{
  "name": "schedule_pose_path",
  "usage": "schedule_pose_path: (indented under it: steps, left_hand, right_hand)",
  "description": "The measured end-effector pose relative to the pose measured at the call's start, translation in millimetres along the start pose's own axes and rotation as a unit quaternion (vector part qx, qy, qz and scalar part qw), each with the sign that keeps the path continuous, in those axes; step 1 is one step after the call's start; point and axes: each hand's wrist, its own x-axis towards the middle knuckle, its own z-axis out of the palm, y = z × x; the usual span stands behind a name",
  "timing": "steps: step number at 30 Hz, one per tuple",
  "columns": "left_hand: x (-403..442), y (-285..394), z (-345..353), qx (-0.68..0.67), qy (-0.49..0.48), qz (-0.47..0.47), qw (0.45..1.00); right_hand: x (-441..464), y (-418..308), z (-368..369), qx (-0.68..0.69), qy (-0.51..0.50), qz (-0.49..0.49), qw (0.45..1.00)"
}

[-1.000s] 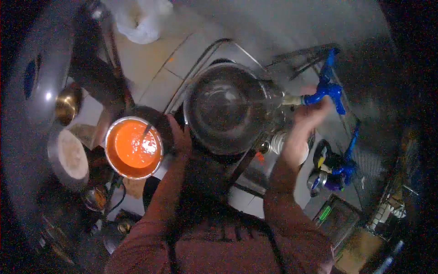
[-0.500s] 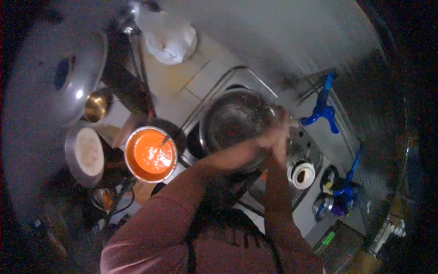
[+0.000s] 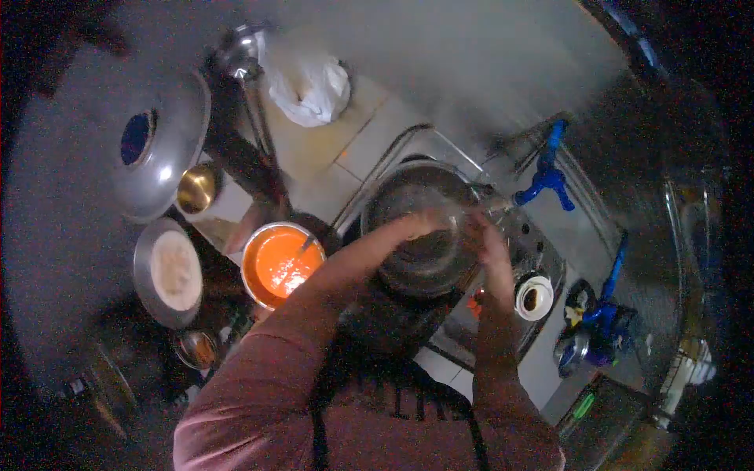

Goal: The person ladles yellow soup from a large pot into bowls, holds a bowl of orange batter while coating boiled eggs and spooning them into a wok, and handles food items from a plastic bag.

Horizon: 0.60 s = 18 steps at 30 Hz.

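A large round metal pot [image 3: 393,255] sits in the sink [image 3: 483,345], below the blue tap [image 3: 546,184]. My left hand [image 3: 424,225] reaches over the pot's opening from the left. At the pot's right side, near the tap's spout, is my right hand [image 3: 488,243]. Both hands are blurred, and their fingers cannot be made out. Whether either hand grips the pot cannot be told. To the right of my right forearm stands a white cup-like vessel [image 3: 534,300] with a dark centre. A small red-orange scrap [image 3: 476,302] lies beside that forearm.
On the left stand a pot of bright orange liquid [image 3: 275,263] with a utensil handle, a brass-coloured bowl [image 3: 196,188], a large metal lid [image 3: 169,145] and a pan with a pale round surface [image 3: 176,269]. A white plastic bag [image 3: 314,93] lies behind. Another blue tap [image 3: 605,314] is at right.
My hands were close together by the tap's spout. They have separated: my left hand has moved left over the pot, while my right hand stays at its right side. The view has shifted slightly.
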Motion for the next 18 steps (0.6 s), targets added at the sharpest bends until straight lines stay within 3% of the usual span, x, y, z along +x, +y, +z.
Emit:
schedule_pose_path:
  steps: [1, 3, 5, 6, 7, 9, 10, 11, 13, 15, 17, 18]
  left_hand:
    - [-6.0, -15.3, -3.3, 0.259, 0.140, -0.048, 0.954]
    - [-46.7, -5.2, -19.1, 0.393, 0.227, -0.150, 0.879]
    - [-13.8, -54.5, -47.3, 0.438, 0.406, 0.040, 0.802]
    - [-29.8, -33.8, -68.9, 0.421, 0.393, 0.004, 0.818]
    - [-58.5, 3.8, -92.4, 0.403, 0.376, -0.033, 0.834]
    - [-121.8, 54.2, -145.2, 0.332, 0.418, -0.019, 0.845]
    - [-109.6, 41.6, -169.3, 0.034, 0.667, 0.181, 0.722]
    - [-155.7, 60.2, -179.2, 0.349, 0.638, 0.045, 0.685]
    - [-192.5, 71.8, -223.7, 0.330, 0.735, 0.063, 0.589]
    - [-217.1, 66.3, -269.6, 0.277, 0.780, 0.037, 0.560]
    - [-242.9, 86.3, -290.5, 0.185, 0.761, -0.113, 0.612]
    - [-239.4, 65.0, -319.4, 0.187, 0.761, -0.109, 0.612]
  right_hand:
    - [-18.1, -27.4, 9.3, 0.053, 0.085, -0.060, 0.993]
    - [-78.4, -97.5, 28.0, 0.092, 0.202, -0.219, 0.950]
    - [-122.4, -134.4, 39.6, 0.087, 0.226, -0.397, 0.885]
    - [-135.7, -143.5, 46.4, 0.087, 0.228, -0.468, 0.850]
    - [-141.3, -142.7, 48.8, 0.090, 0.237, -0.466, 0.848]
    - [-144.7, -145.3, 50.1, -0.039, 0.278, -0.479, 0.832]
    - [-130.9, -137.4, 41.1, -0.014, 0.272, -0.510, 0.816]
    - [-129.8, -137.9, 44.3, -0.010, 0.274, -0.512, 0.814]
    - [-132.0, -138.0, 60.5, 0.065, 0.310, -0.509, 0.800]
    - [-132.8, -130.2, 73.6, 0.026, 0.331, -0.513, 0.791]
    - [-143.4, -131.3, 103.1, 0.053, 0.266, -0.516, 0.813]
    - [-157.4, -137.8, 108.1, 0.101, 0.233, -0.474, 0.844]
